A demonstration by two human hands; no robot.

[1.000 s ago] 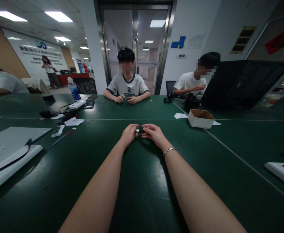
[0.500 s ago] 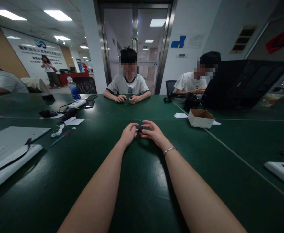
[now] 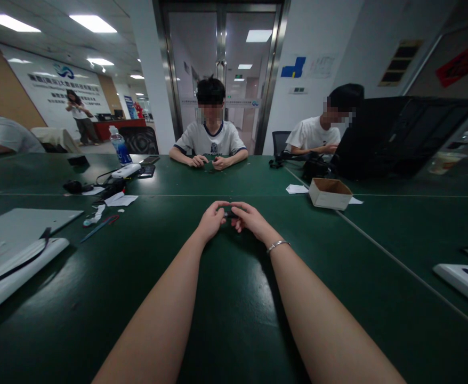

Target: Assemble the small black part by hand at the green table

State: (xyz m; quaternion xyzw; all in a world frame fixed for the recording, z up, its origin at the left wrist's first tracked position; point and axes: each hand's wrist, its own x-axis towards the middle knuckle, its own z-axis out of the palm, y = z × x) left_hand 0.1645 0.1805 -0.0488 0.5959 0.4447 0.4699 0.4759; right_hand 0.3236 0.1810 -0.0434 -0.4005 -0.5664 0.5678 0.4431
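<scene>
A small black object with a silvery end [image 3: 229,214] is held just over the green table, between my two hands; it looks like a USB stick, but is too small to be certain. My left hand [image 3: 213,220] pinches its silvery end between thumb and fingers. From the other side, the thumb and fingers of my right hand [image 3: 250,218] close on the black end. The two index fingertips nearly meet above it. On my right wrist sits a silver bracelet [image 3: 277,246].
The green table [image 3: 234,298] spreads all round. On the left lie a grey laptop [image 3: 30,218], a white case [image 3: 26,272], tweezers [image 3: 98,229] and papers. An open cardboard box [image 3: 330,194] stands to the right, a white device [image 3: 464,282] nearer. A person [image 3: 210,133] sits opposite.
My right hand's fingers have curled in and closed around the black end; before, they were more spread. My left hand has barely moved. The view has shifted slightly.
</scene>
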